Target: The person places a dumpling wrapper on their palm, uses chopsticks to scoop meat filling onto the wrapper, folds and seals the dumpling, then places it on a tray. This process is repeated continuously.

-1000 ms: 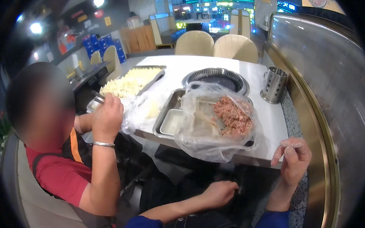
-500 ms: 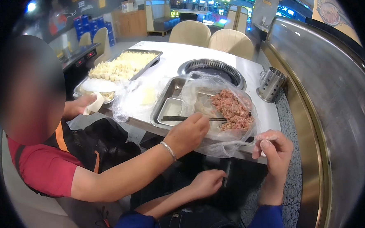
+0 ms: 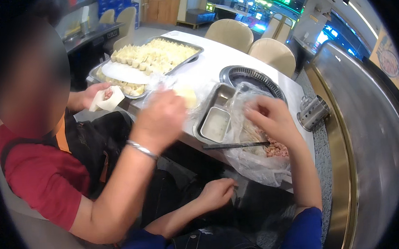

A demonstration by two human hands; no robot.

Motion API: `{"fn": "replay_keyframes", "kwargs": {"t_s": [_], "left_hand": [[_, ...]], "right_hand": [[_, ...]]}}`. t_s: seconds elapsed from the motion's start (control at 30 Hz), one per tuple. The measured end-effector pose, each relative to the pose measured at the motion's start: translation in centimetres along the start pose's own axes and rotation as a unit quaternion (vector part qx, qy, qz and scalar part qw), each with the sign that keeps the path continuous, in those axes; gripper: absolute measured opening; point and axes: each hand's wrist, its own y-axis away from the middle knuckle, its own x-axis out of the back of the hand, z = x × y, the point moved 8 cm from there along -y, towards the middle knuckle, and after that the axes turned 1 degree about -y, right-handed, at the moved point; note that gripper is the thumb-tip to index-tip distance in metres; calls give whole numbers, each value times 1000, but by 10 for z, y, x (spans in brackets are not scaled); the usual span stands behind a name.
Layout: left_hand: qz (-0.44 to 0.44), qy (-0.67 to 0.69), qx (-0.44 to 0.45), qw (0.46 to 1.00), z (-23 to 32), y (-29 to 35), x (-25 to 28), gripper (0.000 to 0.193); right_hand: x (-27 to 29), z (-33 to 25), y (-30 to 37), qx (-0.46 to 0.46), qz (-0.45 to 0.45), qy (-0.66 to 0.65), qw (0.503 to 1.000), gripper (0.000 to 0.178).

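My right hand [image 3: 271, 118] hangs over a clear plastic bag [image 3: 255, 164], fingers bent and apart, with nothing visible in them. Pink minced meat [image 3: 276, 148] fills part of the bag, half hidden by my forearm. Dark chopsticks [image 3: 234, 145] lie across the bag with their tips at the meat. Low over my lap, my left hand [image 3: 219, 192] is curled closed; whatever its fingers may hold is hidden. Beside the bag, a small metal dish [image 3: 215, 124] of pale liquid sits in a larger metal tray [image 3: 198, 124].
At my left, a co-worker holds a dumpling wrapper [image 3: 107, 101] with meat; their other hand [image 3: 161, 119] is blurred near pale wrappers [image 3: 186, 96]. Trays of shaped dumplings [image 3: 155, 54] stand behind. A round grill [image 3: 251, 74] and perforated metal cup [image 3: 314, 113] are at the right.
My right hand has moved up and left over the bag. The co-worker has let go of the chopsticks and moved that hand left; meat now shows on their wrapper. The view has shifted.
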Motion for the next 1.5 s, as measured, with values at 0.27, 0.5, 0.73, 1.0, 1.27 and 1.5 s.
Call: {"fn": "replay_keyframes", "kwargs": {"t_s": [0.27, 0.5, 0.73, 1.0, 1.27, 1.5], "left_hand": [[99, -4, 90, 991, -44, 0, 60, 22], [194, 58, 116, 972, -76, 6, 106, 19], [275, 162, 72, 945, -55, 2, 151, 19], [425, 522, -1, 740, -71, -98, 242, 72], [337, 727, 10, 598, -53, -106, 225, 48], [319, 766, -29, 558, -28, -79, 213, 42]], "right_hand": [[-156, 26, -146, 57, -165, 214, 961, 26], [-226, 53, -174, 16, -257, 219, 941, 23], [-202, 69, -178, -84, -246, 21, 965, 13], [-135, 24, -176, -80, -142, -122, 979, 19], [-60, -1, -85, 6, -238, 138, 961, 15], [-58, 59, 39, 14, -279, 278, 919, 26]]}}
